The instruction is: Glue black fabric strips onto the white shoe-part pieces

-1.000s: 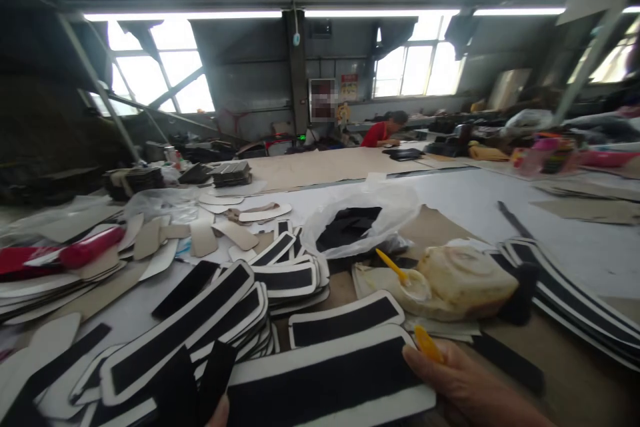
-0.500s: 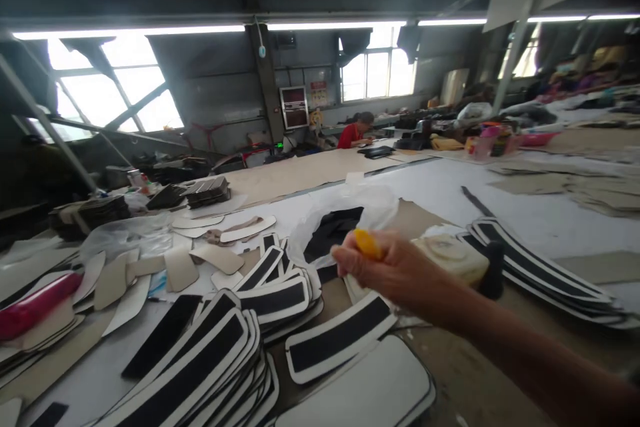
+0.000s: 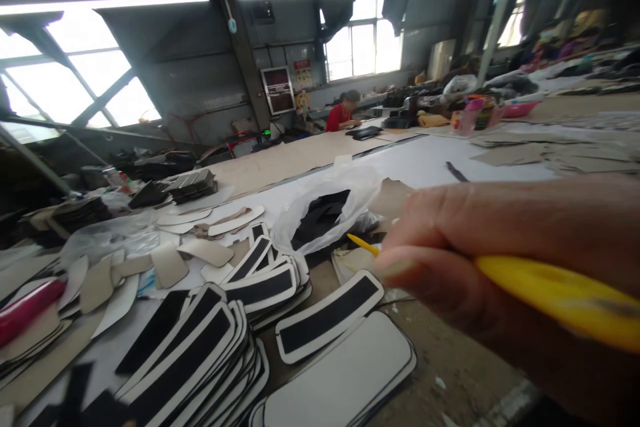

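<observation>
My right hand, large and close to the camera, pinches a yellow tool with a thick body and a thin pointed tip. What kind of tool it is does not show. Left of its fingertips lies a curved white panel with a black strip, beside a stack of plain whitish panels. A fanned stack of black-and-white panels stands farther left. Blurred black strips appear at the lower left, by a skin-coloured sliver, perhaps a fingertip of my left hand; its fingers are hidden.
A clear plastic bag with black pieces sits beyond the panels. Loose beige pieces and a shiny pink object lie left. Across the long table is a person in red. Cut sheets lie at the far right.
My right hand has come closer to the camera and moved right, with the yellow tool now in plain sight. The view has shifted. Black strips appear raised at the lower left.
</observation>
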Tool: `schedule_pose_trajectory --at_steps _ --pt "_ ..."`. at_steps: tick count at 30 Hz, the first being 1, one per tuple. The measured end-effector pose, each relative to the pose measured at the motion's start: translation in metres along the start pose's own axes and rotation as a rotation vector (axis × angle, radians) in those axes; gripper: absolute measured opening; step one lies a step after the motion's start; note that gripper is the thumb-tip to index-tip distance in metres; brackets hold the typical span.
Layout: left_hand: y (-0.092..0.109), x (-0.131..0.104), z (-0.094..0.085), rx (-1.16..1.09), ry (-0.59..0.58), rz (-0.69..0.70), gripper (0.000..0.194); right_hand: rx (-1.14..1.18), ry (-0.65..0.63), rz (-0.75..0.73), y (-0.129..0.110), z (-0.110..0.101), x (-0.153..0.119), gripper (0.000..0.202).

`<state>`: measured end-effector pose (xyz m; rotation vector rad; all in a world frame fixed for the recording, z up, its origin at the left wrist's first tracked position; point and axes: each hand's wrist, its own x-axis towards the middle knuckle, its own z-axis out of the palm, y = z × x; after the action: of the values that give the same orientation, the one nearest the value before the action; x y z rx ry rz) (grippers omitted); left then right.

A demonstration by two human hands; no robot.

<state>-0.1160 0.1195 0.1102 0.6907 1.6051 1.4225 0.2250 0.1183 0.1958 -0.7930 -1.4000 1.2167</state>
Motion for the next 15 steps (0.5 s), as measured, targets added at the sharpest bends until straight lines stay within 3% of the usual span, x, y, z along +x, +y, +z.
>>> schedule_pose_trajectory --at_steps 2,4,6,9,15 --pt "-0.005 -0.028 -0.010 -0.031 -0.060 -0.146 0.031 -0.474 -0.090 -0.257 -0.002 0.002 0.007 0.012" --pt "-0.008 -0.050 -0.008 -0.084 -0.164 -0.293 0.035 -0.761 -0.150 -0.372 0.006 0.004 0.016 0.029" --pt "-0.006 -0.060 0.006 -0.139 -0.277 -0.373 0.029 -0.857 -0.212 -0.298 0.021 0.005 0.025 0.040" --pt "0.002 -0.057 0.035 -0.060 -0.386 -0.348 0.026 -0.873 -0.333 -0.104 0.048 0.007 0.038 0.043" --pt "0.006 -0.037 0.084 0.132 -0.641 -0.239 0.033 -0.499 -0.521 0.303 0.083 0.024 0.060 0.039"
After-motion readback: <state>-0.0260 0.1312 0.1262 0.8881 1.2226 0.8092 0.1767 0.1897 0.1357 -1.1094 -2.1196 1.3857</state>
